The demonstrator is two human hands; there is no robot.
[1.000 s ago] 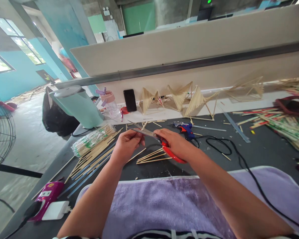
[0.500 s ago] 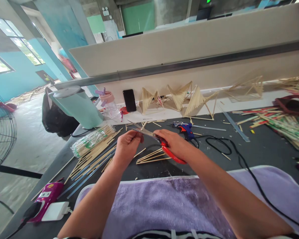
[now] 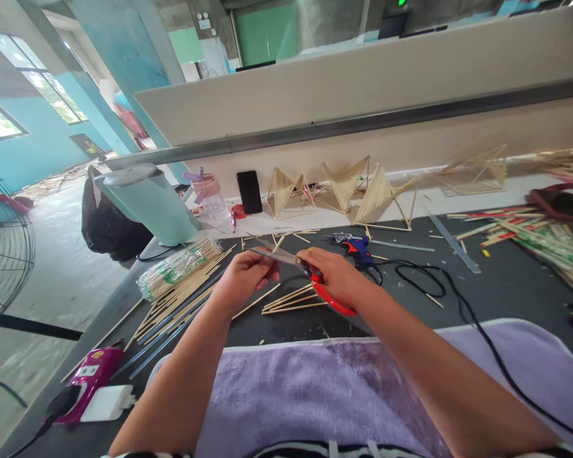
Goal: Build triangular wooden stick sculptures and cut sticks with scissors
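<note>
My right hand (image 3: pixel 333 275) is wrapped round the red handles of a pair of scissors (image 3: pixel 333 299), whose blades point left and stand apart. A short length of thin wooden stick (image 3: pixel 278 243) shows at the blades. My left hand (image 3: pixel 249 278) is closed in a pinch just below the blades, on what appears to be that same stick; its fingers hide the rest. Several loose sticks (image 3: pixel 291 300) lie fanned on the dark table (image 3: pixel 286 331) under the hands.
Stick frames (image 3: pixel 382 197) line the back, beside a phone (image 3: pixel 249 192) and a bottle (image 3: pixel 212 197). A blue glue gun (image 3: pixel 358 248) with a black cord lies to the right. A wrapped stick bundle (image 3: pixel 179 270) and a pink power strip (image 3: pixel 93 378) are left; a purple towel (image 3: pixel 305 388) covers the front.
My left hand has shifted slightly and its fingers have turned a little beneath the blades. The scissors and my right hand are almost where they were.
</note>
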